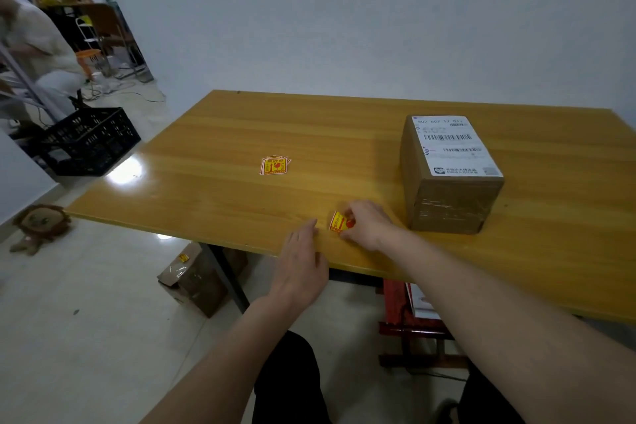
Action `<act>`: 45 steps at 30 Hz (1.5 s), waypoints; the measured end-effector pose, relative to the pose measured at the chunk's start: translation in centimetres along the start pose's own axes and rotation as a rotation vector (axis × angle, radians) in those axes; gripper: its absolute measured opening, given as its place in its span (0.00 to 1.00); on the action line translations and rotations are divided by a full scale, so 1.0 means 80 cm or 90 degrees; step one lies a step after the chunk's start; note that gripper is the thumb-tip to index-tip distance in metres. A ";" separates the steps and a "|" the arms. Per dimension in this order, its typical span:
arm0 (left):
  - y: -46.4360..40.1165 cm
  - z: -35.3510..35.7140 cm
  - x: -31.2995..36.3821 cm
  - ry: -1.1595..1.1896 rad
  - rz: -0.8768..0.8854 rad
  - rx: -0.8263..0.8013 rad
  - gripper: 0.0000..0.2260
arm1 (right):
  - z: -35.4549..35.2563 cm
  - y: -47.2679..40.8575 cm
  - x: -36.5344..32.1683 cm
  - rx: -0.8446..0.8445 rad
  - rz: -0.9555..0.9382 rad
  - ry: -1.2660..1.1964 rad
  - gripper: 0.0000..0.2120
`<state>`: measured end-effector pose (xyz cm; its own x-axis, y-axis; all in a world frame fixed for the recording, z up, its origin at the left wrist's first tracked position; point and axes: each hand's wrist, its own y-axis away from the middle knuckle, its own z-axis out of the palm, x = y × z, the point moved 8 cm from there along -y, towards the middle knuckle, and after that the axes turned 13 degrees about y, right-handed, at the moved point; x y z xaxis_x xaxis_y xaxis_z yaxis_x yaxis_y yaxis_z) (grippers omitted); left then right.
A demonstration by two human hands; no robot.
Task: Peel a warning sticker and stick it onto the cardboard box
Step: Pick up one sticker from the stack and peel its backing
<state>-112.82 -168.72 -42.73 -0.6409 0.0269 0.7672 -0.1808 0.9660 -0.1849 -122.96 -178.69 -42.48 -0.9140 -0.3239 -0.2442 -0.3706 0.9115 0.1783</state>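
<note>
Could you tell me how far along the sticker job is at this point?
One warning sticker has been picked out and sits in the right hand, apart from the stack of stickers. The left hand is open beside it. Whether it's peeled is unclear. The cardboard box shows only its shipping label.

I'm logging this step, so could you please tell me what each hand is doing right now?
Left hand: open, holding nothing, at the table edge.
Right hand: closed on a sticker.

A black crate (90,141) sits on the floor far to the left of the hands, beyond the tabletop (213,189). A plush toy (41,224) lies on the floor left of them. A second box (196,277) rests under the tabletop edge, and a red stool (409,317) stands below the right arm.
</note>
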 end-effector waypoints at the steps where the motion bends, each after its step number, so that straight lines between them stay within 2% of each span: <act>1: -0.002 0.001 0.001 0.009 -0.006 0.000 0.25 | 0.001 0.001 0.000 -0.002 -0.002 -0.010 0.23; 4: -0.008 0.005 0.001 0.102 -0.064 0.009 0.24 | 0.002 0.009 0.002 0.004 -0.021 -0.052 0.16; 7: -0.013 0.017 -0.001 0.284 -0.182 0.015 0.22 | 0.000 0.025 0.004 0.029 -0.043 -0.099 0.11; 10: -0.015 0.024 0.002 0.364 -0.245 0.036 0.13 | -0.003 0.044 0.008 0.052 -0.055 -0.175 0.08; 12: -0.015 0.022 0.008 0.414 -0.247 0.062 0.03 | -0.009 0.055 0.010 0.078 -0.071 -0.193 0.11; 14: -0.013 0.018 0.010 0.504 -0.267 0.100 0.05 | -0.022 0.064 0.018 0.138 -0.060 -0.211 0.22; 16: -0.011 0.020 0.010 0.664 -0.309 0.124 0.08 | -0.038 0.072 0.032 0.199 -0.014 -0.255 0.29; 17: -0.009 0.021 0.013 0.732 -0.320 0.129 0.08 | -0.042 0.075 0.038 0.199 0.012 -0.285 0.28; 19: -0.007 0.022 0.019 0.798 -0.323 0.138 0.07 | -0.039 0.077 0.042 0.143 0.035 -0.388 0.21; 21: -0.005 0.021 0.025 0.795 -0.311 0.153 0.08 | -0.035 0.081 0.039 0.096 0.028 -0.510 0.14; 25: -0.005 0.010 0.041 0.681 -0.208 0.172 0.20 | -0.038 0.089 0.038 0.093 0.042 -0.636 0.10; 28: -0.003 -0.004 0.067 0.420 -0.041 0.140 0.22 | -0.046 0.093 0.042 0.111 0.061 -0.674 0.12; 30: 0.001 -0.014 0.085 0.192 0.067 0.168 0.24 | -0.054 0.095 0.043 0.111 0.055 -0.691 0.14; 32: 0.005 -0.019 0.101 0.065 0.147 0.192 0.20 | -0.059 0.098 0.037 0.088 0.029 -0.717 0.14; 34: 0.011 -0.025 0.110 0.094 0.195 0.200 0.12 | -0.064 0.103 0.029 0.070 -0.006 -0.731 0.12; 35: 0.013 -0.028 0.109 0.135 0.180 0.210 0.09 | -0.066 0.105 0.026 0.066 -0.019 -0.733 0.10; 38: 0.013 -0.030 0.082 0.329 0.008 0.210 0.12 | -0.069 0.111 0.016 0.069 -0.047 -0.752 0.03; 41: 0.010 -0.023 0.074 0.499 -0.072 0.192 0.05 | -0.072 0.112 0.016 0.085 -0.056 -0.756 0.07; 45: 0.006 -0.022 0.081 0.550 -0.069 0.168 0.05 | -0.074 0.113 0.017 0.112 -0.040 -0.757 0.10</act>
<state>-115.77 -167.61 -36.75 0.1533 0.2248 0.9623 -0.4402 0.8874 -0.1371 -128.55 -172.39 -35.54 -0.1374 -0.0171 -0.9904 -0.2962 0.9548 0.0246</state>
